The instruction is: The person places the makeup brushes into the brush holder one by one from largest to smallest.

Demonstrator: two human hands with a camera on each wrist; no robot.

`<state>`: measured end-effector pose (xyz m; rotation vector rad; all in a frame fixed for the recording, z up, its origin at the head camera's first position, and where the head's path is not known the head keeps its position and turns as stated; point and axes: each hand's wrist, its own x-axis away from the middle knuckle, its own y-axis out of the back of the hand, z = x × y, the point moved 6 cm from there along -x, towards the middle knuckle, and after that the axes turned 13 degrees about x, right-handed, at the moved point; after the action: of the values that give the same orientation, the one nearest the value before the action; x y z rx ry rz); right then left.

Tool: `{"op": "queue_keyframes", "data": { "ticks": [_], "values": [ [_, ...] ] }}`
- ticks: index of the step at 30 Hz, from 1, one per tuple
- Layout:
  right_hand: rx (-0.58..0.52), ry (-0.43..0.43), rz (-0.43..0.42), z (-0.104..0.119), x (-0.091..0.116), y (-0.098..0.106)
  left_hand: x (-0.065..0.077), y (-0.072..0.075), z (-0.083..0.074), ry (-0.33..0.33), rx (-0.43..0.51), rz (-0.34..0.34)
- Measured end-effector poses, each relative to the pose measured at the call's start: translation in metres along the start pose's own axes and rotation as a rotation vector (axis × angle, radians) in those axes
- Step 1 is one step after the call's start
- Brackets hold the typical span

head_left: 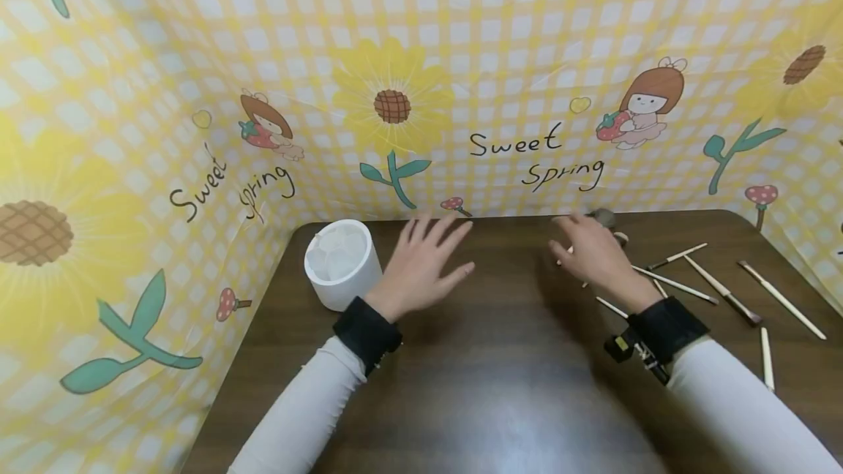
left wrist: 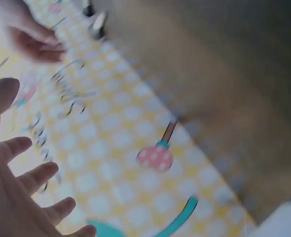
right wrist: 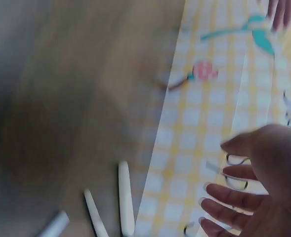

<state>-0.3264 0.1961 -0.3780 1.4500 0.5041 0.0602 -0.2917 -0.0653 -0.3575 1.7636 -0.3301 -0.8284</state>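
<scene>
With its fingers spread, my left hand (head_left: pixel 421 265) hovers over the table, just right of a white round holder (head_left: pixel 341 295) that has inner compartments. It holds nothing, as the left wrist view also shows. My right hand (head_left: pixel 593 254) is above the far right of the table, fingers relaxed and slightly bent. Nothing is between its fingers in the right wrist view. Around and partly behind it lie several makeup brushes with pale handles, among them a brush (head_left: pixel 724 289) with a dark head. Pale handles (right wrist: pixel 126 197) also appear below the right hand in its wrist view.
More brushes lie at the right side, including a long brush (head_left: pixel 784 301) and a short pale handle (head_left: pixel 767 358). A yellow checked cloth (head_left: pixel 500 79) with flowers hangs behind and beside the dark wooden table (head_left: pixel 474 386).
</scene>
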Motion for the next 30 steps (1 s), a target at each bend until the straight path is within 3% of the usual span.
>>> {"op": "queue_keyframes", "data": {
  "ticks": [4, 7, 12, 16, 21, 26, 30],
  "values": [
    [-0.128, -0.131, 0.090, -0.033, -0.018, 0.000, 0.008, 0.035, 0.018, 0.017, 0.049, -0.085],
    [-0.149, -0.180, 0.124, -0.052, -0.028, -0.003, 0.018, 0.053, 0.038, 0.053, 0.088, -0.113],
    [-0.110, -0.238, 0.158, -0.072, -0.036, -0.015, 0.044, 0.073, 0.084, 0.152, 0.168, -0.152],
    [-0.088, -0.283, 0.255, -0.079, -0.034, -0.031, 0.074, 0.083, 0.121, 0.239, 0.276, -0.216],
    [-0.063, -0.313, 0.351, -0.086, -0.028, -0.049, 0.105, 0.082, 0.164, 0.370, 0.463, -0.269],
    [-0.092, -0.347, 0.388, -0.084, -0.029, -0.059, 0.123, 0.065, 0.193, 0.550, 0.728, -0.164],
    [-0.103, -0.357, 0.367, -0.076, -0.038, -0.062, 0.127, 0.055, 0.206, 0.615, 1.026, -0.087]
  ]
}}
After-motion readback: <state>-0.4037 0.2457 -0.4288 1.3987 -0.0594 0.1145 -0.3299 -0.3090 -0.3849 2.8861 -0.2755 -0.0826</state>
